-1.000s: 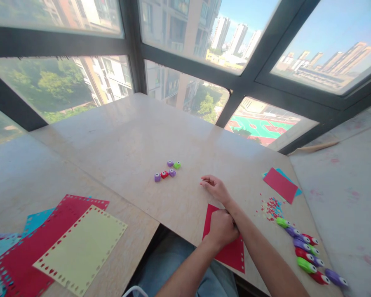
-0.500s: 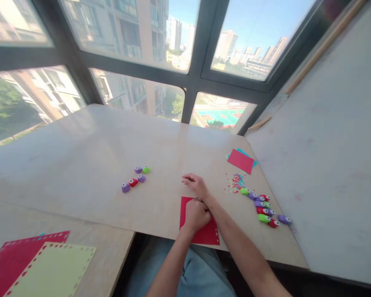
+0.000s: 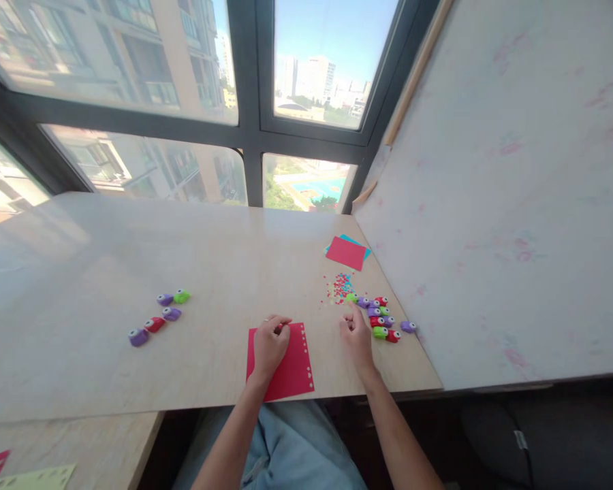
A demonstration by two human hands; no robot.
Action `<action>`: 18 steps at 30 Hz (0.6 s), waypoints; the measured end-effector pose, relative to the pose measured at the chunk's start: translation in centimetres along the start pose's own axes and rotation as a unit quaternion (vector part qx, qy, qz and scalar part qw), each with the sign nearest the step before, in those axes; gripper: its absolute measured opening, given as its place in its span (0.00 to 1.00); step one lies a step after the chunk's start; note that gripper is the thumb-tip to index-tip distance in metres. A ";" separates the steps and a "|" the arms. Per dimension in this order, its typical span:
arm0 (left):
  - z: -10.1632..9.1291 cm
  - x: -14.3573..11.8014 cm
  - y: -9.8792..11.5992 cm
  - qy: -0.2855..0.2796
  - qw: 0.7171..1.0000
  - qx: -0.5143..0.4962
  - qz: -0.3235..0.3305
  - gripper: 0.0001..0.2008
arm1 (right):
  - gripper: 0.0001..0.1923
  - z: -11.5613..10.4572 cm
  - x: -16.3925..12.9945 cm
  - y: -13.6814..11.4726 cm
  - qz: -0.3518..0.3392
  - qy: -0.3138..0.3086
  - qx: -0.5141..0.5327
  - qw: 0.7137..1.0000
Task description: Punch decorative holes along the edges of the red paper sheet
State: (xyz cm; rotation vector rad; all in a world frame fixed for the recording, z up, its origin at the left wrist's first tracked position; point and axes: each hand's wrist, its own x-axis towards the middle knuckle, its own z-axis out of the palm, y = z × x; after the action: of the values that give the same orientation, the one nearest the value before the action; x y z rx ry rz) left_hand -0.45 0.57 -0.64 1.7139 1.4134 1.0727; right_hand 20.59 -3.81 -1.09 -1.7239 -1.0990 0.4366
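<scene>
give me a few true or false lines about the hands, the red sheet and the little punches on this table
1. The left hand rests on the red sheet. True.
2. The right hand lies on the red sheet too. False: it is on the bare table, right of the sheet, beside the cluster of punches.
3. A group of punches lies to the left, away from both hands. True.
4. The paper scraps are all yellow. False: they look mostly red and blue.
5. The red sheet has punched holes along its right edge. True.
6. The red and blue sheets by the wall are under the left hand. False: they lie far off, beyond the scraps.
</scene>
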 end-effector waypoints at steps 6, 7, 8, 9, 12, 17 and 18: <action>0.0 -0.2 0.2 0.003 1.000 0.007 0.007 0.10 | 0.39 -0.7 2.5 -0.1 0.069 -0.036 -0.007 0.997; 0.0 -0.3 0.2 0.004 1.000 0.008 0.006 0.10 | 0.39 -0.6 2.8 -0.2 0.079 -0.040 -0.008 0.996; 0.0 -0.3 0.2 0.005 1.000 0.008 0.005 0.10 | 0.40 -0.6 3.1 -0.3 0.090 -0.046 -0.006 0.995; 0.0 -0.3 0.2 0.006 1.000 0.008 0.003 0.10 | 0.41 -0.6 3.4 -0.4 0.099 -0.051 -0.002 0.994; 0.1 -0.3 0.1 0.016 1.000 0.004 -0.003 0.10 | 0.41 -0.5 3.9 -0.5 0.125 -0.056 0.007 0.991; 0.3 -0.2 -0.1 0.018 1.000 -0.012 -0.004 0.10 | 0.40 -0.5 3.5 -0.6 0.136 -0.043 0.005 0.990; 0.3 -0.3 -0.1 0.018 1.000 -0.013 -0.004 0.10 | 0.40 -0.5 3.4 -0.6 0.132 -0.037 0.002 0.991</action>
State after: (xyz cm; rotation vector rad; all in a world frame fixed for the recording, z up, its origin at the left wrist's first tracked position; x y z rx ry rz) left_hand -0.29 0.35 -0.93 1.6771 1.4209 1.1181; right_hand 22.42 -1.20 0.37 -1.8710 -0.9219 0.6715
